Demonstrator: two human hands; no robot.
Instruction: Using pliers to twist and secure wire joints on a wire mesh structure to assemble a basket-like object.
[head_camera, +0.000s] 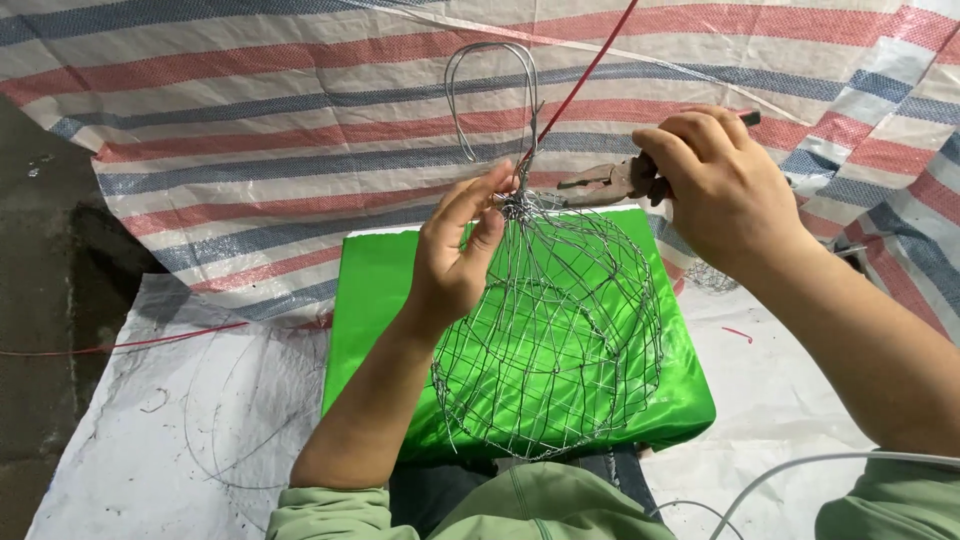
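A round wire mesh cage (560, 340) rests tilted on a bright green cushion (380, 300) over my lap. My left hand (455, 250) pinches the twisted knot of wires at the cage's top. A wire loop hook (490, 95) rises from that knot, and a red cord (585, 70) runs up from it to the top right. My right hand (715, 180) grips a pair of pliers (605, 180) whose jaws point left toward the knot, a short way from it.
A red, white and blue striped tarp (250, 120) hangs behind. A white woven sheet (150, 440) with loose wire loops (230, 410) covers the ground at left. Dark floor (40, 280) lies at far left. A white cable (800, 465) curves at lower right.
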